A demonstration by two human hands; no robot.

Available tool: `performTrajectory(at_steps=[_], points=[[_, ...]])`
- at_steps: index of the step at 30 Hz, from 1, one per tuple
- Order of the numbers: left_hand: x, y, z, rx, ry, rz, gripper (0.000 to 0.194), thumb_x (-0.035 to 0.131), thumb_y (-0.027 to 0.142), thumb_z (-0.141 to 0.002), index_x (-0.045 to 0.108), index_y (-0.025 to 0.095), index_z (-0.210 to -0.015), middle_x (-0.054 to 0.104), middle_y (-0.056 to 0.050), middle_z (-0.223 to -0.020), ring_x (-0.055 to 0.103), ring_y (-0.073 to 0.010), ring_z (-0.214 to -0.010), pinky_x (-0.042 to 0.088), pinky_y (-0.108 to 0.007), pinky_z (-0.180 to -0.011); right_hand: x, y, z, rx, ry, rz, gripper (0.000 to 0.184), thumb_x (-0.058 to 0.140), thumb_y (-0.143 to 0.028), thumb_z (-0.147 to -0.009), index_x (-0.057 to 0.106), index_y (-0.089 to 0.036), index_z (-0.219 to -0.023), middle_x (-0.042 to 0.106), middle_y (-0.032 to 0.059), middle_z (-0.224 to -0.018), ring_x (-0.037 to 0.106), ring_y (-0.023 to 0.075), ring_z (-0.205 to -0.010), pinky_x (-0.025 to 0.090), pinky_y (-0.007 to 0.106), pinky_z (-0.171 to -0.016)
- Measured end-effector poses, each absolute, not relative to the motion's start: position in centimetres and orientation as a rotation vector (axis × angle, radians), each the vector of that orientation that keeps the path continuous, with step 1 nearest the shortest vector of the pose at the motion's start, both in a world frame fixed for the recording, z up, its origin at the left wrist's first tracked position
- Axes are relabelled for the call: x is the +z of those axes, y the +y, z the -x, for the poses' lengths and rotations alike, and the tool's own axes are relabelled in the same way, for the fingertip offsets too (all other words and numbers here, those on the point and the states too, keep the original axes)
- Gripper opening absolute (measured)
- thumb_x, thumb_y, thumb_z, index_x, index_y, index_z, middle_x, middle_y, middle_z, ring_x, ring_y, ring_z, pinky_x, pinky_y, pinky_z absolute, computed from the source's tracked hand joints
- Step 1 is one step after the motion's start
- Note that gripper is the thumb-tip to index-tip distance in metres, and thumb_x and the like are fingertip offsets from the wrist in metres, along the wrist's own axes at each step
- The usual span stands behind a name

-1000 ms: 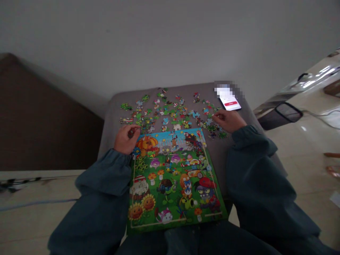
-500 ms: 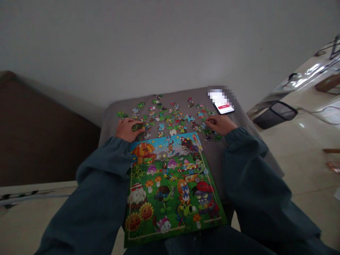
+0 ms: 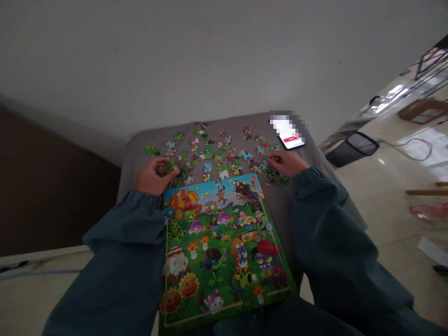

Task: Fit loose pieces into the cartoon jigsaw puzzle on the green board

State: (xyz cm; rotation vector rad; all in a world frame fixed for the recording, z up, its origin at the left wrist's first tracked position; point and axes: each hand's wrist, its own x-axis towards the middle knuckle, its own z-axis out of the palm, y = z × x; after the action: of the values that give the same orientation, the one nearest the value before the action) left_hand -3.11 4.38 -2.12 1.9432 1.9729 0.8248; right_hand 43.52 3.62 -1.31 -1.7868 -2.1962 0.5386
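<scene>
My left hand [image 3: 151, 175] is at the left edge of the scattered jigsaw pieces [image 3: 210, 153], thumb and fingers curved around a dark green puzzle piece [image 3: 171, 168]. On the right side of the pile, my right hand [image 3: 287, 163] has its fingertips pinched together over the pieces; what they hold, if anything, is too small to make out. A puzzle board [image 3: 224, 252] with a colourful cartoon garden picture lies nearest to me, its far edge between my wrists.
Grey cloth [image 3: 143, 140] covers the small table, which stands against a pale wall [image 3: 210, 56]. A lit phone [image 3: 293, 140] lies at the far right corner. On the floor to the right is a dark mesh bin [image 3: 341, 153]. A dark brown panel [image 3: 49, 186] stands at the left.
My left hand has drawn back a little to the left and towards me, the green piece still between its fingers. My right hand stays over the pieces. The whole view has shifted slightly.
</scene>
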Motion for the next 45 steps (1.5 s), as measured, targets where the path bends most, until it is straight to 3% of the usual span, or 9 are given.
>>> performTrajectory(at_steps=[8,12,27,45], points=[[-1.7,4.3,3.3,0.813,2.017,-2.066,0.04,0.082,0.056,-0.073,0.069,0.026,-0.096,0.074,-0.009,-0.109,0.063,-0.0368,-0.116,0.044,-0.055,-0.109,-1.6,3.6,-43.3,0.611,-2.18,1.743,0.029,0.054,-0.04,-0.094,0.075,-0.02,-0.094,0.069,0.006,-0.075,0.057,0.0185,-0.064,0.04,0.033,-0.066],[-1.6,4.3,3.1,0.765,2.02,-2.138,0.042,0.08,0.057,-0.077,0.07,0.023,-0.1,0.072,-0.011,-0.116,0.06,-0.0369,-0.123,0.039,-0.056,-0.114,-1.6,3.5,-43.2,0.593,-2.193,1.752,0.029,0.053,-0.039,-0.093,0.075,-0.019,-0.094,0.07,0.0069,-0.076,0.057,0.019,-0.064,0.041,0.033,-0.066],[-2.5,4.6,2.6,0.687,1.812,-2.267,0.043,0.067,0.048,-0.09,0.07,0.03,-0.129,0.074,-0.006,-0.129,0.062,-0.0313,-0.129,0.036,-0.052,-0.121,-1.3,3.5,-42.9,0.552,-2.208,1.768,0.028,0.054,-0.035,-0.094,0.077,-0.02,-0.098,0.074,0.0081,-0.08,0.062,0.0206,-0.068,0.043,0.034,-0.067],[-2.8,5.0,2.7,0.651,1.726,-2.336,0.028,0.055,0.042,-0.091,0.074,0.026,-0.105,0.077,-0.004,-0.118,0.065,-0.0284,-0.123,0.04,-0.048,-0.116,-0.8,3.4,-42.8,0.588,-2.202,1.785,0.028,0.055,-0.035,-0.094,0.078,-0.02,-0.101,0.075,0.008,-0.083,0.065,0.0208,-0.073,0.044,0.034,-0.069]])
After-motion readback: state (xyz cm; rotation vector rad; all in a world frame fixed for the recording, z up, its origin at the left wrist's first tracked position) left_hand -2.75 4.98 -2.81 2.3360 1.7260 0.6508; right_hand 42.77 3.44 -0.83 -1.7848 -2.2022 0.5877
